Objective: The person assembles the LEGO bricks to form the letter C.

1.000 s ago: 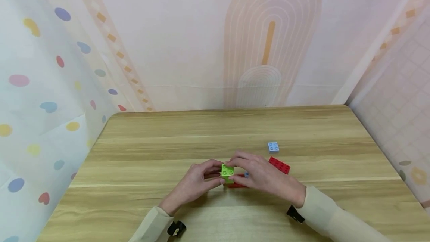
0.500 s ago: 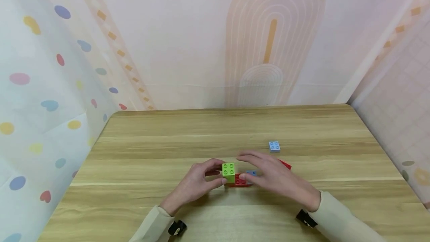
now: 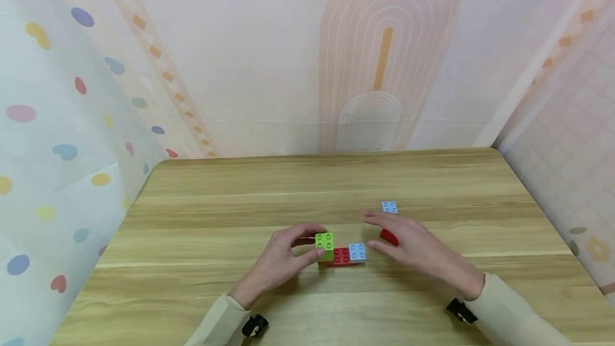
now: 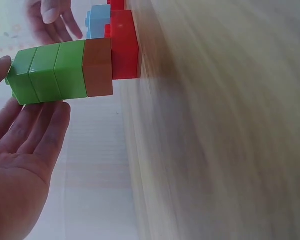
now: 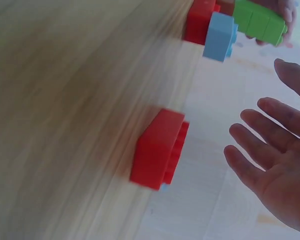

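My left hand [image 3: 278, 263] pinches a tower of green building bricks [image 4: 46, 74] between thumb and fingers. Three green bricks sit over a brown brick [image 4: 98, 67], at the left end of a long red brick [image 3: 341, 256] lying on the table. On that brick's right end is a light blue brick [image 3: 357, 252]. To the right of the build, my right hand [image 3: 423, 247] hovers with fingers spread, holding nothing. Beneath it lies a second red brick [image 5: 159, 150], partly hidden by the hand in the head view.
Beyond the right hand, a loose light blue brick [image 3: 389, 206] lies on the wooden table [image 3: 216, 196]. A patterned cloth backdrop [image 3: 250, 68] stands behind the table and along both sides.
My right hand has let go of the green tower and moved right, over the loose red brick, uncovering the light blue brick on the build. My left hand keeps its place on the tower.
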The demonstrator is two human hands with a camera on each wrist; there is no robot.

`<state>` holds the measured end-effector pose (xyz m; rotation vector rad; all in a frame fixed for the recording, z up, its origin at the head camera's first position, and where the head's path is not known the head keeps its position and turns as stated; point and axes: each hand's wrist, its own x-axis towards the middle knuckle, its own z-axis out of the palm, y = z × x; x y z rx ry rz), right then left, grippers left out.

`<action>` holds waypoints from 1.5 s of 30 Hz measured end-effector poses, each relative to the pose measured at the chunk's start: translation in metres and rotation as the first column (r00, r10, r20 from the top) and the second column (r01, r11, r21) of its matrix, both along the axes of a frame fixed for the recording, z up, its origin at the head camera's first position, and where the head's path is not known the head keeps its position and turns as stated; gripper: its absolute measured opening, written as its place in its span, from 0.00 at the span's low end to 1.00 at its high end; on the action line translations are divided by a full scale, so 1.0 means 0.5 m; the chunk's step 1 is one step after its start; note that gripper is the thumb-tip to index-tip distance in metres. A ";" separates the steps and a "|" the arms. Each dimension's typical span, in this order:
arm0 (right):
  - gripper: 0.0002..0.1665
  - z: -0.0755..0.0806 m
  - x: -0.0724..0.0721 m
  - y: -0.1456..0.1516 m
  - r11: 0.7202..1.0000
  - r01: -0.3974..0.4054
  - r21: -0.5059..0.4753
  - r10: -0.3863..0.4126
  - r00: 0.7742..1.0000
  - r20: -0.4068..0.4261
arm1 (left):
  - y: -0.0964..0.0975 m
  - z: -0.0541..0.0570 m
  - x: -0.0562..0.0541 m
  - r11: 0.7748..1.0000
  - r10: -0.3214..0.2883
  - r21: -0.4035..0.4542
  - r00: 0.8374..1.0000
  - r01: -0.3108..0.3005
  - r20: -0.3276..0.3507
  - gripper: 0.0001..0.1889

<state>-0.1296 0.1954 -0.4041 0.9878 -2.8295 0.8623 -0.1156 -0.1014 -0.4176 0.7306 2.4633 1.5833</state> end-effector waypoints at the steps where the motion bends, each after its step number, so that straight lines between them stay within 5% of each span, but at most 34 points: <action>1: 0.30 -0.001 -0.001 0.004 1.000 0.007 0.002 -0.007 1.000 0.001 | 0.001 0.000 0.000 1.000 0.003 0.003 1.000 -0.003 -0.001 0.19; 12: 0.30 -0.012 -0.005 0.053 0.996 0.065 0.053 -0.069 0.996 0.065 | 0.003 0.003 0.001 1.000 0.025 0.006 1.000 -0.025 -0.013 0.15; 31: 0.33 -0.029 -0.023 0.093 0.991 0.038 0.125 -0.057 0.986 0.155 | 0.000 0.003 0.003 0.998 0.038 -0.042 0.998 -0.040 -0.047 0.15; 45: 0.31 -0.039 -0.034 0.091 0.984 0.016 0.175 -0.036 0.993 0.108 | 0.007 0.005 0.005 0.998 0.035 -0.047 0.998 -0.037 -0.050 0.15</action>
